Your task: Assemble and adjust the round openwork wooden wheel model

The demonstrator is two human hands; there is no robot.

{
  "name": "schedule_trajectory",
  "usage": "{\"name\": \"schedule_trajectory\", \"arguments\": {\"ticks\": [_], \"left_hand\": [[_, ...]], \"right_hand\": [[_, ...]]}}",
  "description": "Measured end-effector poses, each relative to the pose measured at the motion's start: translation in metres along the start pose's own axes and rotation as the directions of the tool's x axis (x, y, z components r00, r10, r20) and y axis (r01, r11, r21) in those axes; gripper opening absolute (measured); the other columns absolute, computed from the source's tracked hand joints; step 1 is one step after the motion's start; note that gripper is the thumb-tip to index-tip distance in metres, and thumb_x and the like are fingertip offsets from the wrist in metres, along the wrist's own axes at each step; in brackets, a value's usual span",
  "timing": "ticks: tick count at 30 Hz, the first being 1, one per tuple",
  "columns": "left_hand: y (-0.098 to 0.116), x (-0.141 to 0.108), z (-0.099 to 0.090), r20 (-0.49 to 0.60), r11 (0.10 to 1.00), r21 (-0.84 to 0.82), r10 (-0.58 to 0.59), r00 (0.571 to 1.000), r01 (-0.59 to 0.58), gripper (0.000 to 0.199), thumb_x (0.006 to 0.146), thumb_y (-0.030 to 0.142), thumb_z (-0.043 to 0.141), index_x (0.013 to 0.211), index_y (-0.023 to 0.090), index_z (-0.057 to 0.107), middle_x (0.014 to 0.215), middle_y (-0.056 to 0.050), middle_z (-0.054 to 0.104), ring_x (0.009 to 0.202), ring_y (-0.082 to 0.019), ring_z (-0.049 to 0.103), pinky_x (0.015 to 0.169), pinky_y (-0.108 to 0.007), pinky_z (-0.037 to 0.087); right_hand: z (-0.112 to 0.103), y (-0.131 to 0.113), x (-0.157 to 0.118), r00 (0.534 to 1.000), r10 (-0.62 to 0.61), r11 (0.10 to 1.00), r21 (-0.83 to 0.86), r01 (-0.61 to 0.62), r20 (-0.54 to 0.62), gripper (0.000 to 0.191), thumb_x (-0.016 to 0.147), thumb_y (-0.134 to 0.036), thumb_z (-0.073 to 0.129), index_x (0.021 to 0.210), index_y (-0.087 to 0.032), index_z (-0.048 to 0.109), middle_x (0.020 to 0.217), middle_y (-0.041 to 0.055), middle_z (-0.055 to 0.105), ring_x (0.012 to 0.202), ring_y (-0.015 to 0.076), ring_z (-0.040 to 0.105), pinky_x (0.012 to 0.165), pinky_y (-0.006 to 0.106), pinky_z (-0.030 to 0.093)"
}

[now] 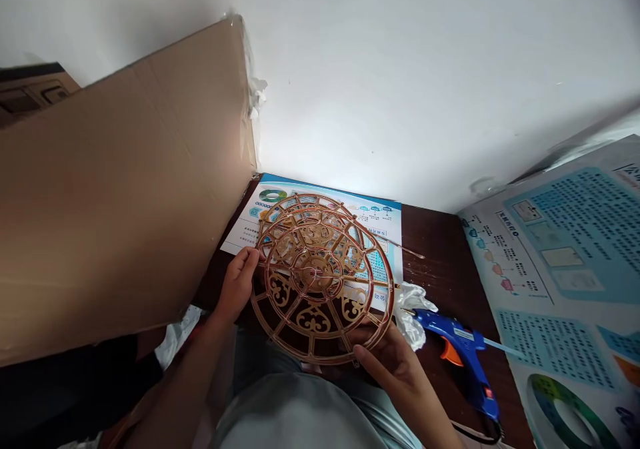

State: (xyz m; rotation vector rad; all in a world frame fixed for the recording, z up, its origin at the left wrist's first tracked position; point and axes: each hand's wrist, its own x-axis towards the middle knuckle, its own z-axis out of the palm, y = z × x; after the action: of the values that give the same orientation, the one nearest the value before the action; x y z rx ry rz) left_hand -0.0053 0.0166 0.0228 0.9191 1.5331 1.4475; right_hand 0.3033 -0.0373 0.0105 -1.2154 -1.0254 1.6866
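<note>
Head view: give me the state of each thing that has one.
left hand, gripping the wheel's edge
right hand, holding the wheel's lower rim
fretwork wheel, layered, tilted up
glue gun, lying on its side
cardboard sheet, leaning against the wall

Pale grey shirt, light blue trousers, bare forearms, bare hands

this looks like a home craft corner: a dark brown wooden desk stands against a bare white wall, with a large flat brown cardboard sheet leaning over its left corner. a blue and orange hot glue gun and a round brown cut-out lattice wheel point to handiwork.
</note>
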Motion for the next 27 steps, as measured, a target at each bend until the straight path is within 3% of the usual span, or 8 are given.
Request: {"name": "schedule_trajectory", "arguments": {"ticks": [6,11,14,16,20,22,25,27], "left_hand": [[-0.004,0.001,-0.001,0.002,0.999,-0.017,-0.032,1.000,0.032,0.048,0.093,0.068,0.076,0.083,0.021,0.068,0.075,0.002,0.065,0.070,-0.017,0.056,0.067,-0.028,0.046],[-0.008,0.003,-0.003,0.013,0.992,-0.104,-0.069,0.998,0.070,0.046,0.092,0.065,0.080,0.085,0.022,0.068,0.076,0.002,0.069,0.069,-0.016,0.061,0.067,-0.026,0.049],[-0.005,0.001,-0.004,0.072,0.973,-0.203,-0.094,0.993,0.107,0.043,0.089,0.064,0.083,0.093,0.023,0.071,0.081,0.000,0.076,0.078,-0.020,0.070,0.074,-0.029,0.054],[-0.001,-0.006,-0.004,0.155,0.948,-0.283,-0.107,0.982,0.147,0.051,0.087,0.069,0.083,0.110,0.024,0.075,0.091,-0.004,0.081,0.090,-0.026,0.078,0.083,-0.036,0.060],[0.009,-0.036,0.006,0.315,0.875,-0.417,-0.114,0.942,0.246,0.081,0.078,0.083,0.080,0.140,0.031,0.073,0.130,-0.012,0.082,0.121,-0.039,0.077,0.101,-0.053,0.063],[0.014,-0.052,0.013,0.405,0.787,-0.500,-0.156,0.901,0.361,0.072,0.084,0.076,0.079,0.143,0.034,0.074,0.143,-0.010,0.078,0.137,-0.042,0.070,0.112,-0.057,0.059],[0.022,-0.070,0.018,0.531,0.708,-0.493,-0.216,0.819,0.506,0.059,0.087,0.067,0.082,0.128,0.025,0.084,0.135,-0.012,0.082,0.147,-0.045,0.062,0.123,-0.060,0.053],[0.027,-0.076,0.017,0.527,0.707,-0.491,-0.225,0.820,0.509,0.053,0.088,0.063,0.083,0.123,0.024,0.086,0.133,-0.011,0.083,0.150,-0.045,0.060,0.127,-0.059,0.050]], "right_hand": [[-0.002,0.003,0.003,1.000,0.023,0.999,-0.042,-0.023,-0.010,0.051,0.084,-0.051,0.096,0.121,-0.023,0.075,0.096,0.0081,0.082,0.089,0.0245,0.079,0.078,0.034,0.067],[0.004,-0.004,0.003,0.997,0.044,0.997,-0.054,-0.048,-0.056,0.050,0.086,-0.052,0.094,0.120,-0.022,0.073,0.084,0.0028,0.074,0.069,0.0173,0.068,0.054,0.024,0.052],[0.010,-0.014,0.000,0.997,0.038,0.998,-0.043,-0.042,-0.073,0.050,0.086,-0.055,0.093,0.118,-0.022,0.072,0.081,0.0016,0.072,0.066,0.0156,0.063,0.053,0.024,0.048],[0.013,-0.020,-0.002,0.996,0.024,0.999,-0.032,-0.027,-0.084,0.050,0.085,-0.056,0.094,0.116,-0.023,0.073,0.082,0.0019,0.073,0.067,0.0155,0.062,0.057,0.025,0.051],[0.019,-0.026,-0.011,0.995,-0.014,1.000,-0.006,0.013,-0.103,0.047,0.083,-0.062,0.094,0.101,-0.024,0.073,0.080,0.0016,0.072,0.067,0.0156,0.060,0.061,0.027,0.053],[0.022,-0.027,-0.016,0.993,-0.025,1.000,0.001,0.025,-0.111,0.044,0.084,-0.061,0.092,0.097,-0.024,0.073,0.081,0.0017,0.071,0.067,0.0151,0.059,0.061,0.026,0.052],[0.024,-0.028,-0.024,0.991,-0.040,0.999,0.006,0.041,-0.126,0.041,0.086,-0.061,0.091,0.093,-0.024,0.074,0.082,0.0022,0.069,0.071,0.0161,0.061,0.065,0.026,0.053],[0.021,-0.028,-0.027,0.990,-0.059,0.998,-0.023,0.056,-0.130,0.040,0.087,-0.061,0.090,0.092,-0.025,0.074,0.082,0.0030,0.070,0.075,0.0181,0.064,0.070,0.028,0.056]]}}
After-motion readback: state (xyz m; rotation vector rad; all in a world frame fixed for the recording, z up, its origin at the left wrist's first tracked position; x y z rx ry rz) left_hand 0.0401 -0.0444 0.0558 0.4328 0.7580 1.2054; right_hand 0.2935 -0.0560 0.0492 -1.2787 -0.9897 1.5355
